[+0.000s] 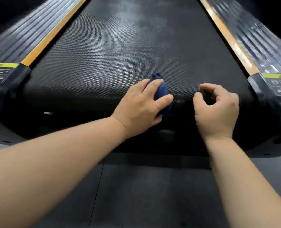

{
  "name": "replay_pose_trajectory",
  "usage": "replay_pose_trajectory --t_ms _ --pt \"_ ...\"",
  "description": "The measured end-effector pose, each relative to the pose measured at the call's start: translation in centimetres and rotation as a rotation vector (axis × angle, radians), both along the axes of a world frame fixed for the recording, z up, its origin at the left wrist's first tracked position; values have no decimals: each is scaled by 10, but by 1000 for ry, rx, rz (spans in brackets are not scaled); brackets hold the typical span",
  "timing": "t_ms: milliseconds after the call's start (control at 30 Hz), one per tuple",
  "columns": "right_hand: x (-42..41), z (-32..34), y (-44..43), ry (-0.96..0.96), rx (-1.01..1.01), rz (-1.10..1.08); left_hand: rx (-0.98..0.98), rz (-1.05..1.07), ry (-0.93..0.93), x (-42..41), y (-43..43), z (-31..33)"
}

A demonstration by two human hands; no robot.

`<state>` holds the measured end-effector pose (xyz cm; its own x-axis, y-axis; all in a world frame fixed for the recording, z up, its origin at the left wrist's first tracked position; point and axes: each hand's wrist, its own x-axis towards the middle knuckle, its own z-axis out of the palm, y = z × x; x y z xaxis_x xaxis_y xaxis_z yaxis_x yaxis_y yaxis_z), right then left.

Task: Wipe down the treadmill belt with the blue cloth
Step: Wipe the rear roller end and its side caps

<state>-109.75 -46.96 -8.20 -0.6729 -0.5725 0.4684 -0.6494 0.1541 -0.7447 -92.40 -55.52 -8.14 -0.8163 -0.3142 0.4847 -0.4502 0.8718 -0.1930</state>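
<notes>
The black textured treadmill belt [120,51] runs away from me, with pale dusty smears along its middle. My left hand [139,106] grips a bunched blue cloth [161,91] and presses it on the belt's near end, where the belt curves down. Part of the cloth pokes out beyond my fingers. My right hand [217,107] hovers at the same near edge, a little to the right of the cloth, with its fingers curled and thumb and forefinger close together. Whether something small and dark sits between those fingertips is unclear.
Orange strips and ribbed black side rails [21,38] [255,40] flank the belt. Black end caps with yellow warning labels [3,71] [278,83] stand at both near corners. Dark rubber floor tiles [144,186] lie below my forearms.
</notes>
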Motion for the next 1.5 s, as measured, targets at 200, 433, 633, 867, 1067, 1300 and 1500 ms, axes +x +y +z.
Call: replay_pose_trajectory --t_ms 200,433,633,867,1067,1300,1500 --pt "51 -10 -26 147 57 183 1 -53 -106 61 -29 19" --pt "39 -11 -33 133 10 254 53 -32 -122 32 -12 9" --pt "38 -11 -32 115 7 280 14 -133 -134 37 -23 6" --pt "32 -14 -24 130 60 366 26 32 -16 87 -26 12" --pt "46 -15 -28 134 56 243 48 -122 -13 48 -21 5" --pt "60 -14 -31 139 102 209 54 -49 -88 127 -40 16" --pt "90 -14 -46 209 105 292 87 139 114 138 -34 6"
